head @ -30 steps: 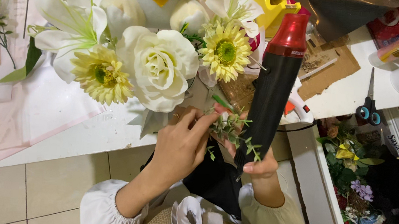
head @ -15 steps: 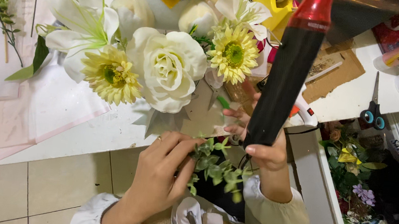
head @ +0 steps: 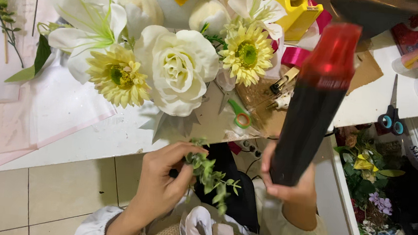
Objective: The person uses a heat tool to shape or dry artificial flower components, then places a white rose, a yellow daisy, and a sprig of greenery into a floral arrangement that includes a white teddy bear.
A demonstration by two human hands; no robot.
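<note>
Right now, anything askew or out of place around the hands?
Nothing spilled or broken. The bouquet overhangs the table edge. The right hand holds a black, red-topped tool tilted; the left hand pinches a green sprig.

Bare tiled floor (head: 39,193) at seven o'clock leaves open room beside the left hand (head: 161,186). At twelve o'clock the flower bouquet (head: 173,65) overhangs the white table (head: 113,135); the tall black-and-red tool (head: 314,106) blocks two o'clock.
</note>
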